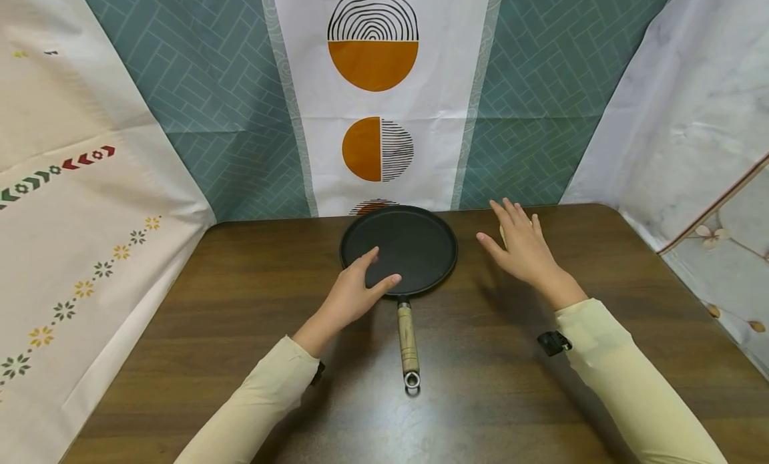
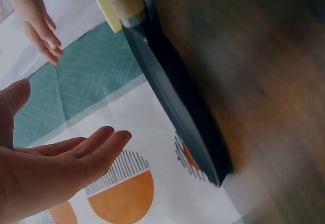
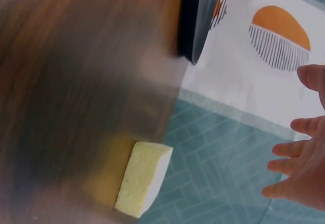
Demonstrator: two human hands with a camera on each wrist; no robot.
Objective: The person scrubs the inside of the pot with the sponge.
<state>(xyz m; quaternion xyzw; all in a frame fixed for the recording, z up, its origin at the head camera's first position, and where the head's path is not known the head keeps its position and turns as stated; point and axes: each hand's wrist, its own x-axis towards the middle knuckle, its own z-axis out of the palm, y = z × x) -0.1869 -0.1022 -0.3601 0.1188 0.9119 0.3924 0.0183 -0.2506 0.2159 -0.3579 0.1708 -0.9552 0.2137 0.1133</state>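
A round black flat pan [image 1: 399, 247] lies on the table, its wooden handle [image 1: 407, 337] with a metal ring pointing to the near side. My left hand [image 1: 357, 287] hovers over the pan's left rim, thumb and fingers spread and nothing between them. To the right of the pan, my right hand [image 1: 521, 247] is raised above the table with fingers extended, holding nothing. Beneath it is a yellow block with a white side, like a sponge [image 3: 142, 178], almost wholly covered by that hand in the head view. The left wrist view shows its edge behind the handle.
The brown wooden table [image 1: 240, 344] ends at a hanging teal and white cloth [image 1: 384, 143] just behind the pan. Pale patterned cloths drape along the left [image 1: 102, 250] and right [image 1: 679, 143] sides.
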